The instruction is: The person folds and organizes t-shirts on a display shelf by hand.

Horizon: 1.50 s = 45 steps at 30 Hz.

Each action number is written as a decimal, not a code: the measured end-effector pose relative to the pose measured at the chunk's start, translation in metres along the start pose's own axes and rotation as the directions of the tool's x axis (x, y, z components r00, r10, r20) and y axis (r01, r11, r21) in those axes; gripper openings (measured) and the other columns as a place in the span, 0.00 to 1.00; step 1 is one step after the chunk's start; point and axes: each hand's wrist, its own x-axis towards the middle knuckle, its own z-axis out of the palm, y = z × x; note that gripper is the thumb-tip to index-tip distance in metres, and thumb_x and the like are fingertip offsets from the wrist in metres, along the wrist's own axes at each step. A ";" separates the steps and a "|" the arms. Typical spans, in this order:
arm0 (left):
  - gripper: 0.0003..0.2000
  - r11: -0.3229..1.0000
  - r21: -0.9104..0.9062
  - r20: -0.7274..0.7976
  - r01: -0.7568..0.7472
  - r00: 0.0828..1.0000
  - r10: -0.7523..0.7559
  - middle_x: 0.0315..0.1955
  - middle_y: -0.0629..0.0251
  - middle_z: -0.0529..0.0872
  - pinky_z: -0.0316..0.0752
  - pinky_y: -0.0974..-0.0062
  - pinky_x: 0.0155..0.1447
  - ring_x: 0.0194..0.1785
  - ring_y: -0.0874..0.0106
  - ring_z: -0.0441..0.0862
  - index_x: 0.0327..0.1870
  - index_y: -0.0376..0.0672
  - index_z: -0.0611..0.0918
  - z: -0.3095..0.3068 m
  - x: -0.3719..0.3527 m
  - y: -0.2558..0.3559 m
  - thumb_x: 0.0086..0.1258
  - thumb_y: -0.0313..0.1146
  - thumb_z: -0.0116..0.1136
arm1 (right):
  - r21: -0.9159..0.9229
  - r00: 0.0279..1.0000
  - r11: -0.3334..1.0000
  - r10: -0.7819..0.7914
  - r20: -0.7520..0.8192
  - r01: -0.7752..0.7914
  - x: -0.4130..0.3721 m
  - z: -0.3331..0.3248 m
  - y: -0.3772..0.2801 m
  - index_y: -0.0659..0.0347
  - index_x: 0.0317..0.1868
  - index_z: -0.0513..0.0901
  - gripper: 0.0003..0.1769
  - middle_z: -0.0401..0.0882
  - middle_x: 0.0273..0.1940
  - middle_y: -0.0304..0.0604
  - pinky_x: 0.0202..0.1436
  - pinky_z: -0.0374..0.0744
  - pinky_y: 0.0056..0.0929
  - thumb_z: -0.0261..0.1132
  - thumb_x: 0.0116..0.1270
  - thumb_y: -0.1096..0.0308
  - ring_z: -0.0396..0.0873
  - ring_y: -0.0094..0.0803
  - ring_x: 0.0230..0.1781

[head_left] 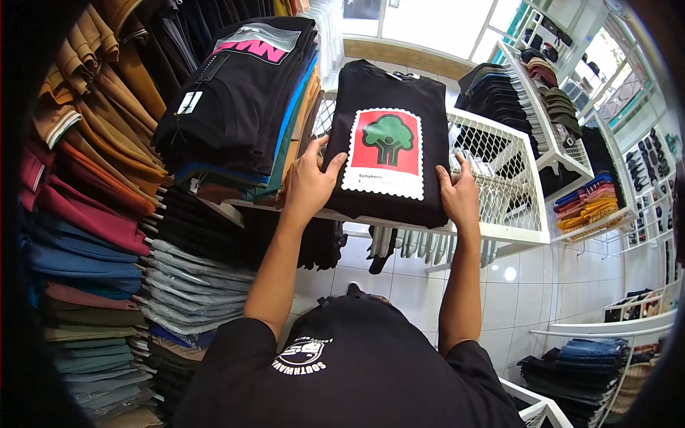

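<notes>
A folded black T-shirt (446, 118) lies over the white wire-mesh shelf, with a red stamp-shaped print of a green tree (387, 135) facing up. My left hand (312, 178) grips its left side, thumb on top and fingers along the edge. On the opposite side my right hand (460, 194) holds the lower right edge, the thumb again over the fabric. Parts of the fingers of both hands are hidden by the shirt's edges. Just left of my left hand stands a stack of folded shirts (235, 107), the top one black with a pink and white print.
White mesh shelf (510, 171) extends to the right under the shirt. Piles of folded coloured garments (93, 192) rise along the left. Garments in clear bags (193, 285) lie below them. More clothing racks (499, 93) line the right, above a tiled floor (421, 292).
</notes>
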 end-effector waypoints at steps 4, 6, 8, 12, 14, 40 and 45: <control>0.20 0.923 0.065 -0.315 -0.378 0.870 0.379 0.44 0.54 0.86 0.78 0.62 0.56 0.49 0.57 0.85 0.63 0.39 0.83 -0.003 -0.007 0.023 0.76 0.40 0.64 | -0.177 0.826 0.894 -0.448 -0.341 0.412 -0.008 0.000 -0.023 0.65 0.66 0.80 0.26 0.85 0.46 0.57 0.54 0.80 0.46 0.68 0.74 0.59 0.85 0.53 0.47; 0.19 0.878 0.036 -0.195 -0.477 0.859 0.474 0.57 0.49 0.84 0.72 0.56 0.68 0.63 0.51 0.79 0.65 0.41 0.82 0.001 -0.001 0.039 0.78 0.39 0.60 | -0.114 0.833 0.872 -0.489 -0.259 0.477 -0.015 0.000 -0.048 0.65 0.64 0.81 0.23 0.82 0.57 0.59 0.64 0.76 0.47 0.66 0.75 0.59 0.80 0.54 0.60; 0.21 0.797 0.209 -0.147 -0.567 0.788 0.598 0.65 0.45 0.80 0.67 0.54 0.75 0.70 0.48 0.75 0.69 0.43 0.80 0.027 0.006 0.039 0.80 0.41 0.55 | -0.206 0.764 0.797 -0.603 -0.228 0.568 -0.006 0.026 -0.042 0.63 0.67 0.79 0.26 0.78 0.65 0.61 0.70 0.73 0.50 0.62 0.78 0.56 0.76 0.56 0.67; 0.25 0.815 0.184 -0.009 -0.550 0.828 0.561 0.69 0.43 0.76 0.62 0.51 0.78 0.74 0.46 0.70 0.76 0.46 0.73 0.061 0.003 0.018 0.82 0.42 0.51 | -0.277 0.809 0.802 -0.575 -0.121 0.529 -0.005 0.059 -0.018 0.62 0.74 0.73 0.31 0.72 0.73 0.62 0.75 0.67 0.57 0.56 0.81 0.50 0.70 0.61 0.73; 0.25 0.822 0.129 0.034 -0.554 0.831 0.555 0.70 0.44 0.76 0.62 0.51 0.78 0.74 0.47 0.71 0.77 0.47 0.72 0.057 0.006 0.015 0.82 0.42 0.51 | -0.178 0.843 0.834 -0.536 -0.034 0.523 0.000 0.053 -0.018 0.62 0.74 0.73 0.31 0.71 0.73 0.62 0.76 0.66 0.56 0.57 0.80 0.50 0.70 0.62 0.74; 0.34 0.975 0.170 0.092 -0.140 0.988 0.126 0.84 0.47 0.51 0.38 0.52 0.87 0.87 0.52 0.43 0.84 0.47 0.61 0.128 0.186 0.024 0.82 0.56 0.37 | -0.319 0.977 0.926 -0.212 0.005 0.202 0.180 0.104 -0.050 0.60 0.82 0.62 0.45 0.54 0.84 0.55 0.85 0.51 0.53 0.45 0.78 0.35 0.51 0.50 0.85; 0.36 0.971 0.157 0.084 -0.182 0.982 0.170 0.84 0.43 0.50 0.39 0.49 0.86 0.87 0.48 0.43 0.84 0.44 0.58 0.130 0.187 0.021 0.83 0.58 0.36 | -0.311 0.962 0.916 -0.271 -0.014 0.254 0.177 0.102 -0.046 0.62 0.81 0.63 0.45 0.57 0.82 0.57 0.84 0.54 0.54 0.46 0.78 0.35 0.54 0.52 0.84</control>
